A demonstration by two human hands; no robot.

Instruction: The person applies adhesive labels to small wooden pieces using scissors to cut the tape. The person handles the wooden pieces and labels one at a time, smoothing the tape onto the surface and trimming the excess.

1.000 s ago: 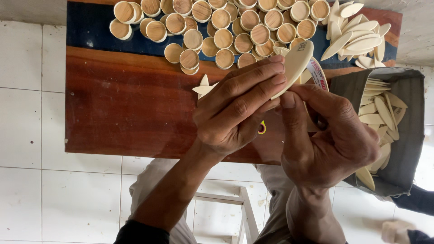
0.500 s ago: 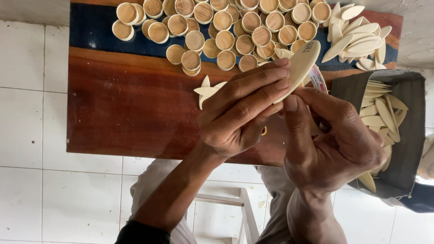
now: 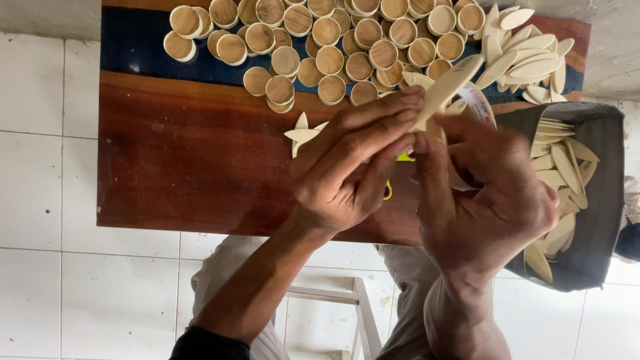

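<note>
- The left hand (image 3: 347, 173) is raised over the reddish-brown wooden surface (image 3: 187, 153), its fingers stretched toward the upper right and pinching a pale leaf-shaped wooden piece (image 3: 448, 85) near its lower end.
- The right hand (image 3: 493, 200) is closed around the same piece from the other side, thumb pointing up against it; so both hands grasp the piece, which tilts up and to the right above the surface's far part.
- Just behind the right hand's fingers a small roll of tape (image 3: 479, 103) with a light, printed face shows (whether the hand grips it I cannot tell).
- A bit of yellow (image 3: 404, 157) peeps between the two hands, and another speck at the left hand's lower edge; what it belongs to is hidden.
- A few loose leaf-shaped pieces (image 3: 303, 133) lie flat on the surface, just beside the left hand's knuckles.
- Along the far edge, on a dark blue strip (image 3: 133, 47) of the surface, lies a crowd of small round wooden cups (image 3: 333, 40), many touching or overlapping one another.
- At the far right corner sits a heap of more leaf-shaped pieces (image 3: 527, 53), pale and piled loosely.
- A dark grey open bag (image 3: 600, 220) stands beside the surface's right end, near the right hand, holding further pale leaf-shaped pieces (image 3: 560, 173).
- Below, a white tiled floor (image 3: 47, 280), the person's light trousers (image 3: 220, 280) and part of a white stool frame (image 3: 333, 297) are in view.
</note>
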